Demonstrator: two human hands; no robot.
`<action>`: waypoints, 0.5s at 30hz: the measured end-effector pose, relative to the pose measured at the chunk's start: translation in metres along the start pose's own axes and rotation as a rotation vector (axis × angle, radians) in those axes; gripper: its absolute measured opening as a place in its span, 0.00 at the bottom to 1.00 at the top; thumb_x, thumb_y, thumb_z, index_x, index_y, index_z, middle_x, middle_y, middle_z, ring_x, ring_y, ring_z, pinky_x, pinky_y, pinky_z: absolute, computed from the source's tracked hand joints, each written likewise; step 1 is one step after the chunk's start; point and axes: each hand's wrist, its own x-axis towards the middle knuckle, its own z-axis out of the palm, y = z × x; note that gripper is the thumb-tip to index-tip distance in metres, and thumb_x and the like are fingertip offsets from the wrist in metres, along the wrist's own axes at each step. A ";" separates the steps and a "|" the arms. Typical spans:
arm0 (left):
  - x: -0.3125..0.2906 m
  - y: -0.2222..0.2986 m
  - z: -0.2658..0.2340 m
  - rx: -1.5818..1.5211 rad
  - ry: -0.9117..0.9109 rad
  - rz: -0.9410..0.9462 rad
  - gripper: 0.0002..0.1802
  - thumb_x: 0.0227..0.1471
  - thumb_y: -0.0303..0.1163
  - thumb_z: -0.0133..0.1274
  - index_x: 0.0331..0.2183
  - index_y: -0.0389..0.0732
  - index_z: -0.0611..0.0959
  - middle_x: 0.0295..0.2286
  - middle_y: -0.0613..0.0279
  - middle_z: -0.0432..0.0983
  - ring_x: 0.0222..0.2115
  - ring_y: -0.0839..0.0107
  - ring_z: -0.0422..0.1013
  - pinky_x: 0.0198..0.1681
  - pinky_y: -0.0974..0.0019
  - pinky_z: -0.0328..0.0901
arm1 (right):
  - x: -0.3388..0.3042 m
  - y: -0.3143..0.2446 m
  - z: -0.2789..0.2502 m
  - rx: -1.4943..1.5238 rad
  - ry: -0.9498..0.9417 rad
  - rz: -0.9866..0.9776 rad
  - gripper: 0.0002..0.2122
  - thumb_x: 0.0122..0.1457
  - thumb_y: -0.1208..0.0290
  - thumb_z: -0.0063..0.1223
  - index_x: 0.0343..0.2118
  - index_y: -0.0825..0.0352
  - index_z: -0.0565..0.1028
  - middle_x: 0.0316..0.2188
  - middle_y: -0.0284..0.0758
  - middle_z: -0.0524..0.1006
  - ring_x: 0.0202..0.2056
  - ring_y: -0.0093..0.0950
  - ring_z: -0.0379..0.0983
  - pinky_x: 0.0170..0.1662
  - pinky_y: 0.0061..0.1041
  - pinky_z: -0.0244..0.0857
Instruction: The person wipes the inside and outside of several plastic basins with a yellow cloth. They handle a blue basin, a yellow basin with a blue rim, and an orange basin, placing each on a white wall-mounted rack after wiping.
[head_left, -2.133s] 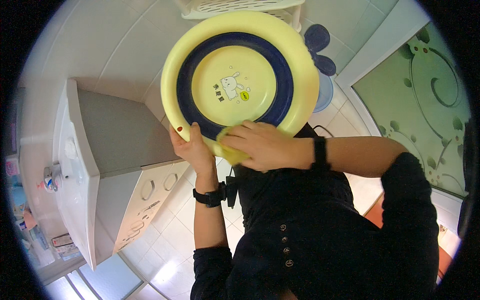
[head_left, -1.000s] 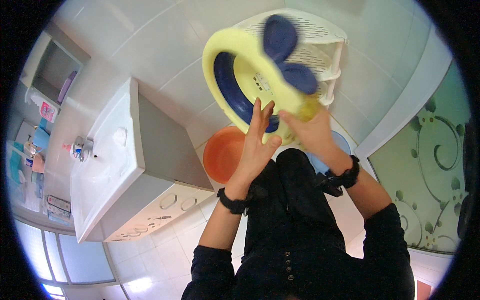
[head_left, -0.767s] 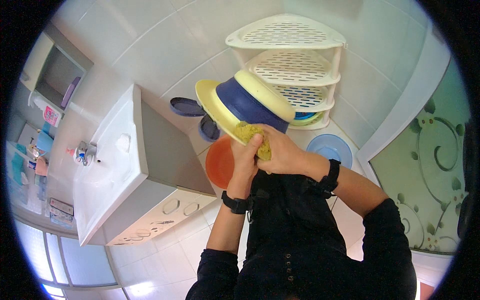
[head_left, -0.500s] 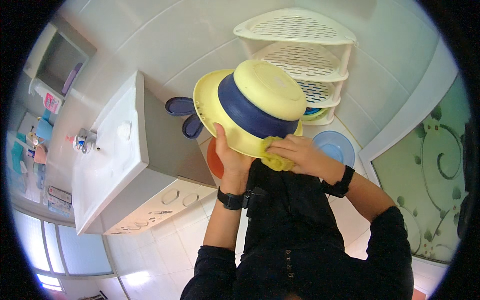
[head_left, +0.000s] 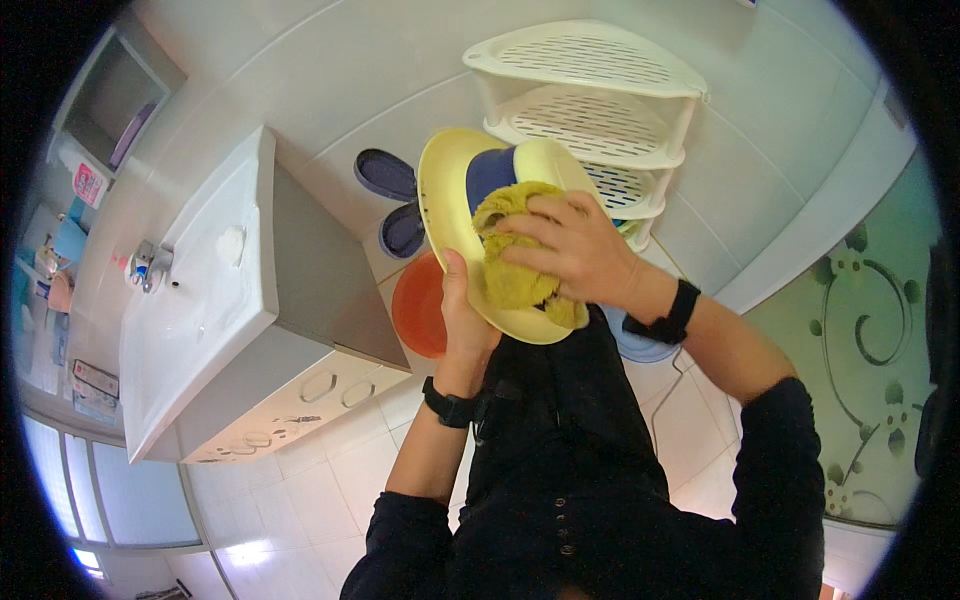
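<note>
A yellow plastic washbasin [head_left: 450, 185] with a navy band round its side is tilted up in front of me, its underside facing away. Two navy ear-shaped parts [head_left: 386, 174] stick out past its left rim. My left hand [head_left: 470, 310] grips the near rim, thumb on the outer side. A yellow-green cloth [head_left: 515, 275] is bunched under the fingers of my right hand [head_left: 585, 255] and pressed on the basin's outer wall and rim. The cloth covers part of the navy band.
Left of me stands a white sink [head_left: 215, 290] on a grey cabinet. An orange basin [head_left: 415, 310] and a blue basin [head_left: 645, 345] are below, near my legs. A white corner rack [head_left: 590, 60] stands ahead, a patterned glass panel [head_left: 860, 370] at the right.
My right hand has moved the cloth from the near rim up over the basin's side. The basin has turned and tilted, showing less of its base.
</note>
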 end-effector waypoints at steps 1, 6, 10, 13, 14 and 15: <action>-0.002 0.001 -0.003 0.012 -0.005 -0.024 0.33 0.59 0.55 0.35 0.56 0.40 0.61 0.52 0.56 0.63 0.50 0.61 0.64 0.53 0.59 0.60 | 0.006 0.007 0.002 0.045 0.008 0.014 0.21 0.38 0.76 0.56 0.41 0.61 0.75 0.45 0.37 0.71 0.47 0.38 0.63 0.49 0.34 0.57; -0.023 0.005 -0.024 0.239 -0.115 0.029 0.33 0.59 0.53 0.38 0.56 0.38 0.62 0.50 0.56 0.66 0.49 0.62 0.65 0.51 0.60 0.62 | 0.036 0.076 0.010 0.487 -0.043 0.600 0.13 0.48 0.68 0.52 0.38 0.64 0.76 0.34 0.41 0.77 0.37 0.42 0.71 0.42 0.36 0.64; -0.028 0.002 -0.032 0.265 -0.147 0.064 0.33 0.59 0.53 0.36 0.56 0.38 0.61 0.51 0.55 0.65 0.50 0.62 0.65 0.51 0.61 0.62 | 0.045 0.095 0.015 0.614 -0.105 0.603 0.16 0.54 0.61 0.47 0.37 0.69 0.75 0.28 0.48 0.77 0.29 0.45 0.73 0.36 0.37 0.67; -0.029 0.005 -0.037 0.262 -0.110 0.036 0.34 0.59 0.54 0.34 0.57 0.38 0.60 0.52 0.54 0.63 0.51 0.62 0.64 0.53 0.59 0.60 | 0.036 0.066 0.025 0.421 -0.064 0.529 0.19 0.51 0.60 0.49 0.41 0.69 0.74 0.34 0.49 0.76 0.37 0.45 0.72 0.42 0.38 0.64; -0.029 0.007 -0.038 0.258 -0.117 0.029 0.35 0.59 0.55 0.34 0.57 0.38 0.59 0.52 0.54 0.63 0.51 0.61 0.63 0.53 0.59 0.60 | 0.028 0.053 0.025 0.377 0.005 0.489 0.19 0.50 0.62 0.49 0.44 0.68 0.72 0.39 0.47 0.73 0.42 0.44 0.68 0.47 0.38 0.60; -0.028 0.008 -0.039 0.255 -0.130 0.025 0.35 0.59 0.55 0.33 0.57 0.38 0.59 0.52 0.54 0.63 0.51 0.61 0.63 0.53 0.58 0.60 | 0.020 0.042 0.022 0.345 0.091 0.408 0.20 0.49 0.65 0.49 0.46 0.67 0.71 0.43 0.45 0.71 0.47 0.44 0.65 0.52 0.38 0.56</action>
